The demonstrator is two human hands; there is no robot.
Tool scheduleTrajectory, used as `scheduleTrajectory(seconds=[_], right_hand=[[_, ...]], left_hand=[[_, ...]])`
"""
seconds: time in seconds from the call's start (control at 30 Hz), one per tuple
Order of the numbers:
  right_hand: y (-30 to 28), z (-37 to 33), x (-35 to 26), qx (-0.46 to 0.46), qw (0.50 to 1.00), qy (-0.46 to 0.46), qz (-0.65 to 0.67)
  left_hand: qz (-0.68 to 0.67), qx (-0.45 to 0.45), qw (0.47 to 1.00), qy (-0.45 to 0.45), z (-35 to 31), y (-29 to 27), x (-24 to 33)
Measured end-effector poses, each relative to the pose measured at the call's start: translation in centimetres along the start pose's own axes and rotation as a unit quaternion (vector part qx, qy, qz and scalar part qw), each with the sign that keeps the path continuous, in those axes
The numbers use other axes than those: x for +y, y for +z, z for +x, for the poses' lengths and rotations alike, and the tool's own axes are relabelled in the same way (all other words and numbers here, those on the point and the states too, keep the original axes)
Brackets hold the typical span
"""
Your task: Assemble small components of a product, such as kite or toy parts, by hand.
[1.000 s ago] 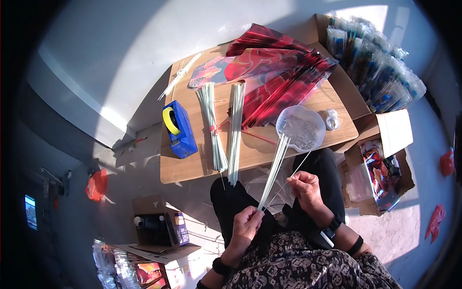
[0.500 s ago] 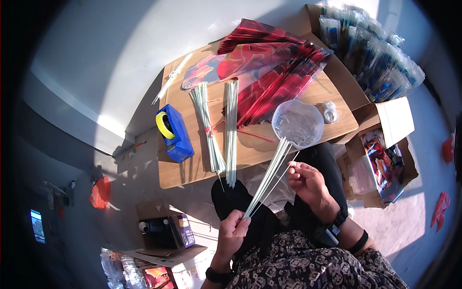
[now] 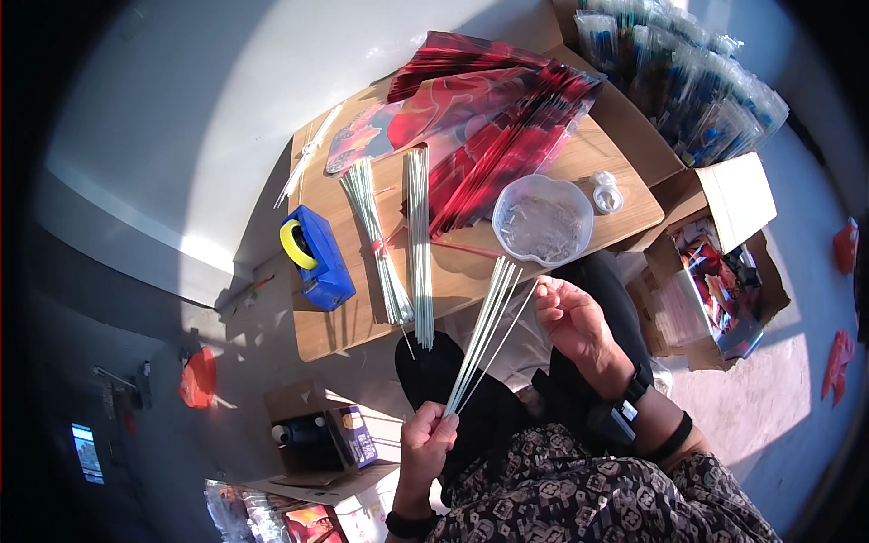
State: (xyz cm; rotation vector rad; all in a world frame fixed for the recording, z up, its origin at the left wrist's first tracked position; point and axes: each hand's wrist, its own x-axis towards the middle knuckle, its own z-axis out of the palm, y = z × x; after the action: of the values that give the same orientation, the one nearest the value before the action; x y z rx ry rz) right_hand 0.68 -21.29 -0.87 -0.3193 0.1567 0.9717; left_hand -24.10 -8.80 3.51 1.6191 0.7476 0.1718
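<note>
My left hand is closed around the lower ends of a small bunch of thin white sticks, which fan out upward above my lap. One stick stands apart on the right side of the bunch. At its upper tip, the thumb and fingers of my right hand are pinched together; whatever is between them is too small to make out. Just beyond the sticks, on the table, is a translucent bowl holding many small clear pieces.
On the wooden table lie a red-tied stick bundle, another stick bundle, a blue tape dispenser, fanned red printed sheets and a small white roll. Open cardboard boxes stand right, and another box lower left.
My right fingertips have come up to the tip of the separate stick, where before they were slightly below it. The left hand still grips the bunch. The whole view has shifted slightly.
</note>
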Motion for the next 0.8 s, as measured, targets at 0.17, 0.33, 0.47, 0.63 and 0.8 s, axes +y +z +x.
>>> scheduleTrajectory(seconds=[0.17, 0.33, 0.47, 0.63, 0.8], right_hand=[[0.3, 0.2, 0.2, -0.035, 0.997, 0.006, 0.072], [0.4, 0.0, 0.1, -0.027, 0.995, -0.002, 0.098], [0.4, -0.1, 0.1, -0.040, 0.993, 0.004, 0.113], [0.4, -0.1, 0.0, -0.036, 0.995, -0.008, 0.094], [0.5, -0.1, 0.1, -0.011, 0.996, -0.007, 0.091]], left_hand=[[-0.010, 0.012, 1.000, 0.017, 0.2, 0.7, 0.4], [-0.011, 0.006, 1.000, 0.024, 0.4, 1.1, 0.4], [-0.007, 0.004, 0.999, 0.031, 0.5, 1.1, 0.2], [-0.002, 0.000, 1.000, 0.029, 0.5, 1.3, 0.7], [0.016, -0.009, 1.000, 0.010, 0.4, 1.2, 1.0]])
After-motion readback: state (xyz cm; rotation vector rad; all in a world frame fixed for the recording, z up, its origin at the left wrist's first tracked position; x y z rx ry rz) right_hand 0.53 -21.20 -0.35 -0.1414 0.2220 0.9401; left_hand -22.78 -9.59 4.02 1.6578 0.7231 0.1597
